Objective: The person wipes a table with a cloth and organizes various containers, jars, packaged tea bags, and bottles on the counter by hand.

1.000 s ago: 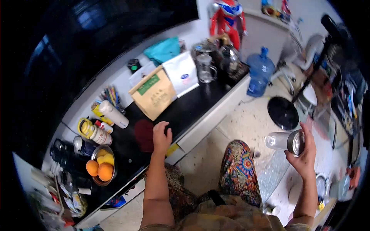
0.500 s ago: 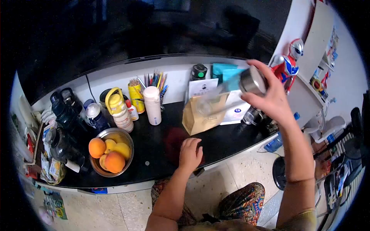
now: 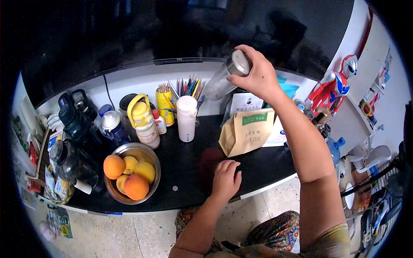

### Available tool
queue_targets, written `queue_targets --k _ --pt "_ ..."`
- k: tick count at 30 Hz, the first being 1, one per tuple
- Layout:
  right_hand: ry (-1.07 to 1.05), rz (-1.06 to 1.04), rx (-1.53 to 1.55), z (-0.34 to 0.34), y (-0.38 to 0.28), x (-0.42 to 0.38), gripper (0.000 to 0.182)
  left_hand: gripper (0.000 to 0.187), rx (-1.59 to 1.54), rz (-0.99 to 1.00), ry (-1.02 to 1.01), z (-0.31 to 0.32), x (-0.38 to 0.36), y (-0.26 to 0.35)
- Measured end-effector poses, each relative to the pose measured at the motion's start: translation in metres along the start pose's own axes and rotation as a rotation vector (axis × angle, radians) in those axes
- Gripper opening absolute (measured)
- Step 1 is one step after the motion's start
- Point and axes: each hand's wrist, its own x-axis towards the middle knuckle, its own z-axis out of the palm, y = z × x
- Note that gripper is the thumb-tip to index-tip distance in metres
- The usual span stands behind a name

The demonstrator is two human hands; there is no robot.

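My right hand [image 3: 259, 77] is raised over the back of the black table, gripping a clear bottle [image 3: 218, 86] by its silver metal lid [image 3: 237, 64]. The bottle is tilted, its clear end pointing down and left toward the pencils. My left hand [image 3: 226, 178] lies near the table's front edge with fingers loosely extended and nothing held. Just beyond it stands a brown paper bag [image 3: 249, 135] with a green label. Behind that bag is a white packet [image 3: 247, 102], and a pale pink tumbler [image 3: 186, 120] stands to its left.
A metal bowl [image 3: 157, 172] of peaches [image 3: 136, 187] is at the front left, with a coin-like disc [image 3: 175, 188] beside it. Several bottles, including one with a yellow lid [image 3: 140, 111], line the back left near a pencil holder [image 3: 165, 107]. A TV [image 3: 172, 30] and a toy figure [image 3: 335, 88] stand behind.
My right hand has carried the bottle left, from above the bags toward the pencils and tumbler. My left hand stays by the table's front edge. The camera view has shifted slightly.
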Motion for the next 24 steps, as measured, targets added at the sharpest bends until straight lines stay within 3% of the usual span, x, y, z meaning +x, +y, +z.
queue_targets --k 10,24 --pt "-0.064 -0.063 -0.103 0.045 0.028 -0.012 0.064 0.025 -0.025 0.004 -0.007 0.005 -0.002 0.004" --pt "-0.400 0.309 -0.317 0.126 0.089 -0.006 0.070 0.023 -0.031 -0.030 -0.102 0.007 -0.004 0.002"
